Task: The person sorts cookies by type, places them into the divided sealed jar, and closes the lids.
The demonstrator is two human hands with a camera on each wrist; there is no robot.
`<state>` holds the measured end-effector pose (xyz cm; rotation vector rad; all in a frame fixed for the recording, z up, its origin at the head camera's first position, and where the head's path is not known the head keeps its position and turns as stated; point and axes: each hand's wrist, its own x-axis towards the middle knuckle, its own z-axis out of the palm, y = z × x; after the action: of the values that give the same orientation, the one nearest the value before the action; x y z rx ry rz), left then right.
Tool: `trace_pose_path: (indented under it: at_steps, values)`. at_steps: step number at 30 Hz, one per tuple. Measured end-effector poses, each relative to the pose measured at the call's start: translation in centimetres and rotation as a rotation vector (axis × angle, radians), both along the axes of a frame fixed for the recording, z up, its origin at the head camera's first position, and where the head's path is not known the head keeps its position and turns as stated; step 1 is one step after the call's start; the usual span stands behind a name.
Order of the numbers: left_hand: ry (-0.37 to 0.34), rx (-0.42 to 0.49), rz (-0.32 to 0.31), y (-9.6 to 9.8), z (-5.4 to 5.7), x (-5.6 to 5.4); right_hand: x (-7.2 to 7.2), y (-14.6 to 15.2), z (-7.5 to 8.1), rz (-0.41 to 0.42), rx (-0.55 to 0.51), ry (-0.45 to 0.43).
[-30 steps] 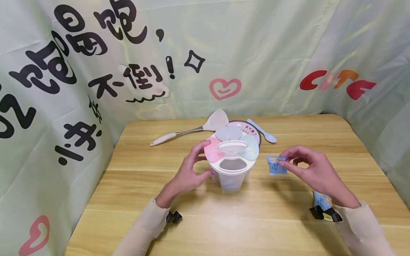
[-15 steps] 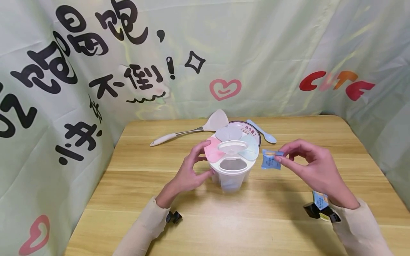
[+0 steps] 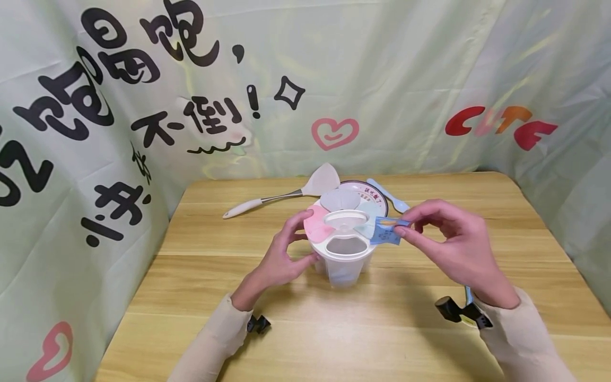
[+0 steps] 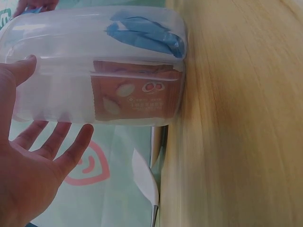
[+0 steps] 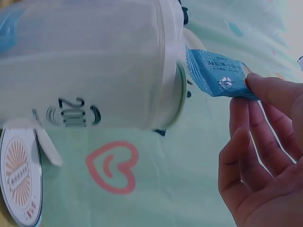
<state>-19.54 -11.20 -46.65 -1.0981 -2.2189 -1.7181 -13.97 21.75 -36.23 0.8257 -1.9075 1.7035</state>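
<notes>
A clear divided storage box stands on the table, its lid split into pink, grey, pale blue and white flaps. The white front flap is raised over an open compartment. My left hand grips the box's left side, thumb at the front and fingers behind. Between thumb and fingertips my right hand pinches a small blue snack packet, held just above the lid's right edge. Through the box wall in the left wrist view show a brown packet and a blue packet, in separate compartments.
Behind the box lie a white spatula, a round printed plate partly hidden by the box, and a light blue spoon. Another blue packet is mostly hidden behind the right wrist camera. A printed curtain hangs behind the table.
My right hand has carried the blue packet left and slightly up, from beside the box to over the lid's right edge. The left hand and the box have stayed in place.
</notes>
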Motion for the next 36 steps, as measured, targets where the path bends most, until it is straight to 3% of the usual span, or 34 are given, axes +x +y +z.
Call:
trace_pose_path:
  at_steps: [9, 30, 36]
  values:
    - [0.011, 0.003, -0.007, 0.0, -0.1, -0.1, -0.6, -2.2, 0.0, 0.065, 0.023, 0.039]
    - [0.012, 0.006, 0.000, 0.0, -0.1, 0.0, -0.8, -4.7, -0.6, 0.100, 0.116, 0.109]
    - [0.018, 0.011, -0.002, 0.0, -0.1, 0.0, -0.9, -4.8, -1.0, 0.073, 0.185, 0.144]
